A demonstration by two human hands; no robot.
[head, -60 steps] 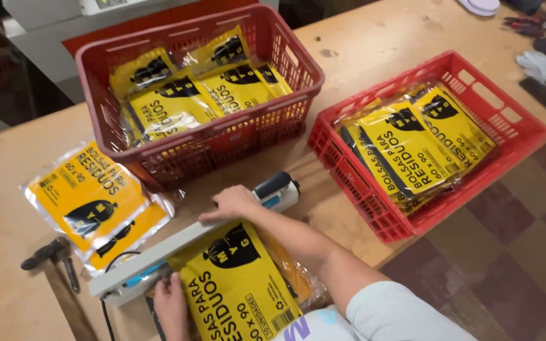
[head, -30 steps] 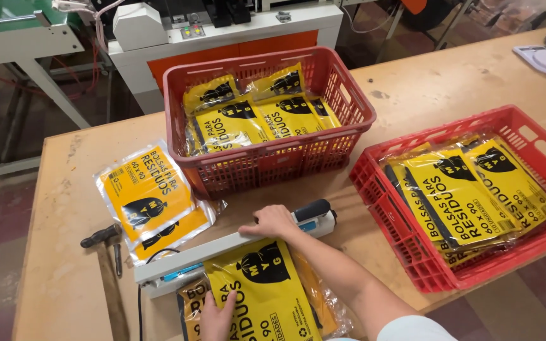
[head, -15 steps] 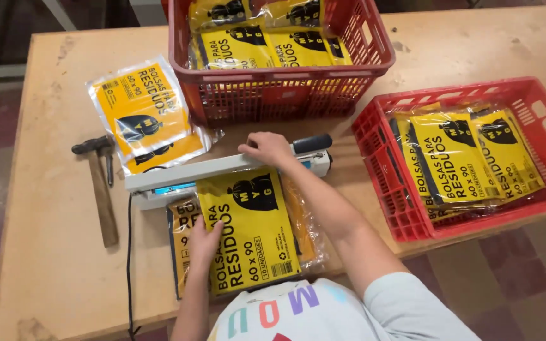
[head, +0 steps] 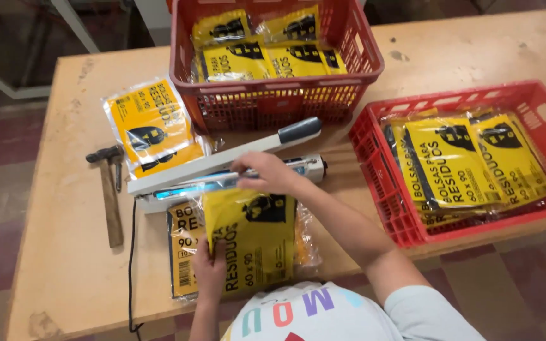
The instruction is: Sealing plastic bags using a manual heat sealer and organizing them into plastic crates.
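While the hammer [head: 110, 189] lies idle at far left, my left hand [head: 210, 270] pinches the near edge of the yellow bag [head: 254, 237]; its long axis runs from me toward the sealer [head: 222, 165] (arm raised). My right hand [head: 266, 173] grips the bag's far edge at the sealer. Beyond stands one basket [head: 273, 95], another [head: 412, 208] at right.

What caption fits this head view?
At a wooden table, the right hand and left hand hold a yellow packet at an open heat sealer, between two red baskets.
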